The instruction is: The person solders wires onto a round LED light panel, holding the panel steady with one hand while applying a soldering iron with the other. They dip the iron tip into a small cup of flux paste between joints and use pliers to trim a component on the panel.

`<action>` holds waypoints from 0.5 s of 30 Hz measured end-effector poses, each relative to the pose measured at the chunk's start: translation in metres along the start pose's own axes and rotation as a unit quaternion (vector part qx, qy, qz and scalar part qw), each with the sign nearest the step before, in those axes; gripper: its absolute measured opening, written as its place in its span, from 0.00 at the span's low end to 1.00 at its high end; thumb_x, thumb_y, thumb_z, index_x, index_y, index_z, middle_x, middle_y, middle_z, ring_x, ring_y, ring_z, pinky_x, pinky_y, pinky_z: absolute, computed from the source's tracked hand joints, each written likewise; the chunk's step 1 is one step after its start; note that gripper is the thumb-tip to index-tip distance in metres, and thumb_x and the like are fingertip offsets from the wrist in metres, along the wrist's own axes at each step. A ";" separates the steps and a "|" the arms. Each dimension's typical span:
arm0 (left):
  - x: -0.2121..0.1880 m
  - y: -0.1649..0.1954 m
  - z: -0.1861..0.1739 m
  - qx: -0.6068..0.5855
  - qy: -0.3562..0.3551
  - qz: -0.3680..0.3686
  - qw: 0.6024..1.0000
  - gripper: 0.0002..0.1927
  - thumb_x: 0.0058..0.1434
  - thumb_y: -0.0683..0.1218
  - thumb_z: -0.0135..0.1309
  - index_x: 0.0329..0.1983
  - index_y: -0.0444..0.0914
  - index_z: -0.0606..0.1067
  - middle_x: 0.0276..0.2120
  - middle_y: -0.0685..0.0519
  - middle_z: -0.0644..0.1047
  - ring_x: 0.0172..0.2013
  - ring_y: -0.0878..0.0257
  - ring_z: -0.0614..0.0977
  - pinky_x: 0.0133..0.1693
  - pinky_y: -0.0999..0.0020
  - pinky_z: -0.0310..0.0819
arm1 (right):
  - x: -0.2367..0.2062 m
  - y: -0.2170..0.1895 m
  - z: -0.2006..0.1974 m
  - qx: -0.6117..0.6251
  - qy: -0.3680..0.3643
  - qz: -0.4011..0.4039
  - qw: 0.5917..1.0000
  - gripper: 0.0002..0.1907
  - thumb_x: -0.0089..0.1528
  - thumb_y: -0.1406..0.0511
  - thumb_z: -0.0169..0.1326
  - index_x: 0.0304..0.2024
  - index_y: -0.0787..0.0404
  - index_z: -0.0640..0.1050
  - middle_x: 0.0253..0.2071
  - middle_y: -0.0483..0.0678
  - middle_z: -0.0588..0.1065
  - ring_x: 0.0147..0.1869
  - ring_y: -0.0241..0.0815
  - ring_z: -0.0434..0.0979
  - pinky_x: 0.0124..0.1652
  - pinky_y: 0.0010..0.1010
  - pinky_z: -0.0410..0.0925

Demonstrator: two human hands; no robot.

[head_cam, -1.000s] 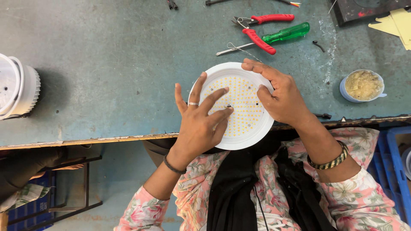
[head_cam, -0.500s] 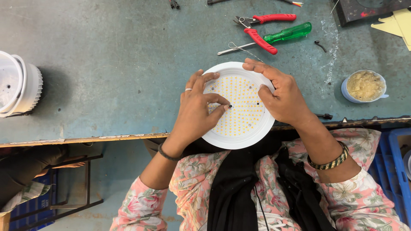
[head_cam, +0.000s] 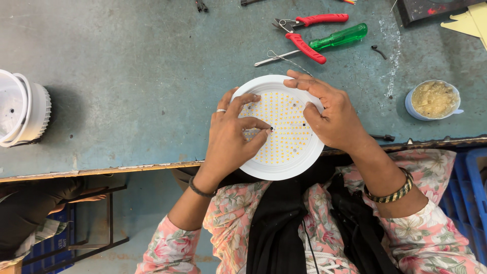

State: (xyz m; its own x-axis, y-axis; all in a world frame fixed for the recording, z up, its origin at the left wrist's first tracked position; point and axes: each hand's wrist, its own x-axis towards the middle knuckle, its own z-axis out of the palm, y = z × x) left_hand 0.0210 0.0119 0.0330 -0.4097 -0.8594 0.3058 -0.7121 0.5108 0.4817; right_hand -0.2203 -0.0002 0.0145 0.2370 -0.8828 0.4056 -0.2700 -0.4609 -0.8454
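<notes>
A round white lamp housing lies at the near edge of the grey-green bench, overhanging it. Inside is a disc covered with many small yellow LEDs. My left hand rests over the disc's left half, its thumb and forefinger pinched together on something tiny and dark near the disc's centre. My right hand grips the housing's upper right rim, fingers curled over the edge and thumb on the LED disc.
Red-handled pliers and a green-handled screwdriver lie at the back of the bench. A small blue cup of pale paste stands right. White housings are stacked at the far left. Blue crates sit below the bench.
My left hand has slid right across the disc and closed from spread fingers into a pinch near the centre. The right hand and housing stay put.
</notes>
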 end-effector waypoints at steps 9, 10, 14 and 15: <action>-0.003 0.005 0.003 0.011 0.030 -0.007 0.999 0.02 0.50 0.48 0.66 0.29 0.49 0.85 0.59 0.56 0.74 0.68 0.44 0.64 0.56 0.50 0.61 | -0.001 -0.005 0.004 -0.004 0.014 0.012 1.000 0.27 0.57 0.78 0.42 0.58 0.65 0.77 0.67 0.60 0.72 0.70 0.53 0.75 0.62 0.36 0.69; -0.004 0.006 0.003 0.014 0.030 -0.007 0.999 0.03 0.50 0.48 0.66 0.28 0.49 0.85 0.59 0.56 0.74 0.68 0.44 0.64 0.55 0.49 0.61 | -0.001 -0.005 0.004 -0.007 0.016 0.011 1.000 0.27 0.57 0.78 0.42 0.57 0.65 0.77 0.67 0.60 0.72 0.70 0.52 0.75 0.62 0.36 0.69; -0.005 0.007 0.004 0.018 0.032 0.002 0.999 0.03 0.51 0.47 0.65 0.29 0.49 0.85 0.59 0.55 0.73 0.69 0.41 0.62 0.56 0.47 0.58 | -0.002 -0.006 0.006 -0.011 0.025 0.032 0.999 0.27 0.56 0.78 0.43 0.56 0.64 0.78 0.67 0.59 0.73 0.67 0.50 0.77 0.56 0.33 0.71; -0.006 0.007 0.004 0.017 0.032 0.007 0.999 0.03 0.52 0.47 0.65 0.30 0.49 0.85 0.60 0.55 0.73 0.69 0.40 0.62 0.57 0.47 0.58 | -0.002 -0.005 0.006 -0.014 0.025 0.030 0.999 0.27 0.56 0.78 0.43 0.56 0.64 0.78 0.67 0.59 0.73 0.66 0.50 0.78 0.55 0.33 0.71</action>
State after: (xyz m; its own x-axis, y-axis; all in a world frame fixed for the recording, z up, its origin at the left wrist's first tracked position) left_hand 0.0165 0.0200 0.0314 -0.3828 -0.8484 0.3655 -0.7261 0.5210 0.4487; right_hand -0.2135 0.0045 0.0160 0.1731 -0.9117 0.3726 -0.3079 -0.4094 -0.8588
